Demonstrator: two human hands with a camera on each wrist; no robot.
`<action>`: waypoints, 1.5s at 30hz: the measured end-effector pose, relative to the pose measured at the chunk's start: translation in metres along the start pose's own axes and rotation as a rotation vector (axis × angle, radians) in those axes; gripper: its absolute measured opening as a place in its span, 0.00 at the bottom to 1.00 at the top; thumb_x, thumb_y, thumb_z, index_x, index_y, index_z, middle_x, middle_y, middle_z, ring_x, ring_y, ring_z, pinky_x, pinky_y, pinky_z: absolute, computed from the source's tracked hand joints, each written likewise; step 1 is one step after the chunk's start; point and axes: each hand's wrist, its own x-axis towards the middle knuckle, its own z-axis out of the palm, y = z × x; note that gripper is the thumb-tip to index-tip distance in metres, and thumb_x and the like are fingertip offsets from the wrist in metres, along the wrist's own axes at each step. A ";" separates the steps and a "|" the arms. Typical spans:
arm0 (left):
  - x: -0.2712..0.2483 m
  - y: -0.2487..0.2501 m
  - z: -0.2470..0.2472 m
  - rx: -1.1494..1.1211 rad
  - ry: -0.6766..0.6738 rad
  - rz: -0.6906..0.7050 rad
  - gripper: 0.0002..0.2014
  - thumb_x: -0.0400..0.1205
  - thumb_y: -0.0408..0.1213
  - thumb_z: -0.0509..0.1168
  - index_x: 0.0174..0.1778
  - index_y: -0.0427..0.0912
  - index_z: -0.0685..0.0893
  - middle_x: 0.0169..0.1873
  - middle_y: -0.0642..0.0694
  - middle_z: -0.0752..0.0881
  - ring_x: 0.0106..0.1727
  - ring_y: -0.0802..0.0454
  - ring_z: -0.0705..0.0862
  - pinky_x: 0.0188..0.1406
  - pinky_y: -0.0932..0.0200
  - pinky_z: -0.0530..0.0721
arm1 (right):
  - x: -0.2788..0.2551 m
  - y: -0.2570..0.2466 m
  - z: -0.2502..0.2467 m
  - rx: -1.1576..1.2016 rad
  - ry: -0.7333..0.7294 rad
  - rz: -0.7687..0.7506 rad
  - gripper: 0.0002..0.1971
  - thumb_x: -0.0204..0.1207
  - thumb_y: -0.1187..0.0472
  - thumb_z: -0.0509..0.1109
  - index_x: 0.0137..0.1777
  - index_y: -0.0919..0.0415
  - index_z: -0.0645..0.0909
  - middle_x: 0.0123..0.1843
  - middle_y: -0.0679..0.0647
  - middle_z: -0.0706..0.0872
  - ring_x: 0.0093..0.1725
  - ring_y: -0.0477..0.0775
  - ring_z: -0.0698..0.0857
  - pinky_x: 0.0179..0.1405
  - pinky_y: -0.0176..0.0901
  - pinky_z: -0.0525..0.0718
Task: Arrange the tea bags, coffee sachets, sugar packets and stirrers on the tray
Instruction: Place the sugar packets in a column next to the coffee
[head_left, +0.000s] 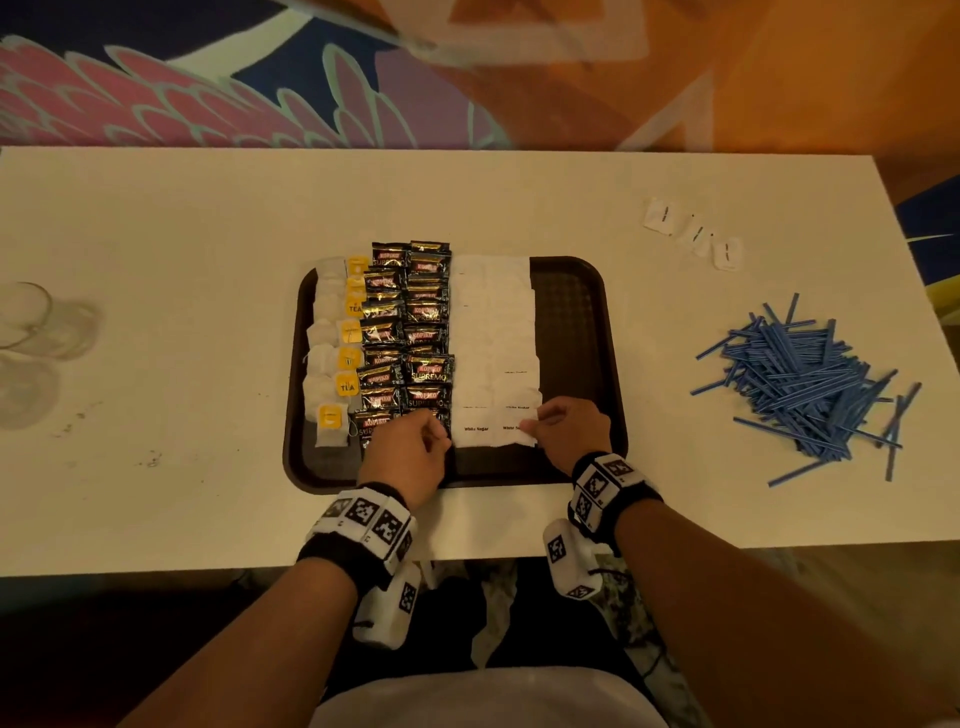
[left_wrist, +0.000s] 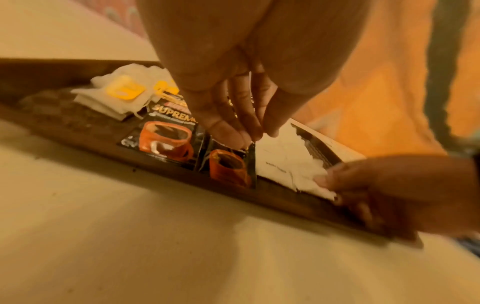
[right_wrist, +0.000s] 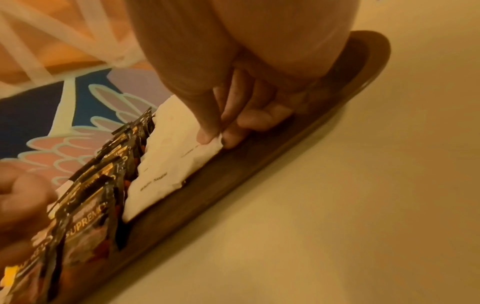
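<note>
My right hand (head_left: 571, 427) pinches the nearest sugar packet (head_left: 519, 430) at its right edge, thumb (right_wrist: 207, 131) on top and a fingertip beneath, the other fingers curled under; the packet lies flat, its "White Sugar" print reading left to right in the head view. My left hand (head_left: 410, 452) sits at lower centre of the frame, fingers drawn together with the tips on the right edge of the nearest coffee sachet (left_wrist: 231, 164); whether they pinch it or only touch it, I cannot tell.

The sugar packets (head_left: 493, 343) form two adjoining columns whose long axis runs from the near rim toward the far rim of the tray (head_left: 576, 322); the packet in my right hand closes the right column at the near end. Left of them stand two columns of black coffee sachets (head_left: 410, 332), overlapped like shingles along the same axis; further left, a column of tea bags (head_left: 332, 358) with yellow tags, also running near to far. The right strip of the tray is bare.

On the table (head_left: 182, 234), at right of the frame, the blue stirrers (head_left: 800, 384) lie in a loose heap, pointing many ways; three more sugar packets (head_left: 693, 234) lie at upper right, well apart from the tray.
</note>
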 end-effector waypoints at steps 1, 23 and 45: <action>0.000 0.002 0.003 0.054 0.010 0.067 0.03 0.81 0.35 0.67 0.43 0.47 0.84 0.39 0.54 0.83 0.42 0.58 0.81 0.44 0.62 0.79 | 0.001 -0.001 0.001 -0.019 0.019 -0.008 0.09 0.70 0.56 0.80 0.44 0.54 0.82 0.43 0.50 0.86 0.44 0.47 0.84 0.49 0.40 0.84; 0.018 0.018 0.031 0.534 -0.260 0.463 0.16 0.84 0.35 0.60 0.68 0.44 0.81 0.65 0.43 0.75 0.65 0.44 0.73 0.63 0.50 0.78 | -0.019 -0.008 -0.003 -0.417 -0.096 -0.384 0.14 0.78 0.59 0.71 0.64 0.50 0.83 0.67 0.48 0.79 0.69 0.49 0.76 0.71 0.45 0.76; 0.168 0.282 0.138 0.224 -0.047 0.093 0.41 0.74 0.63 0.68 0.77 0.43 0.66 0.74 0.38 0.69 0.74 0.36 0.68 0.72 0.43 0.71 | 0.091 0.066 -0.224 -0.069 -0.036 -0.132 0.10 0.83 0.58 0.64 0.59 0.58 0.83 0.57 0.53 0.88 0.57 0.52 0.86 0.59 0.36 0.78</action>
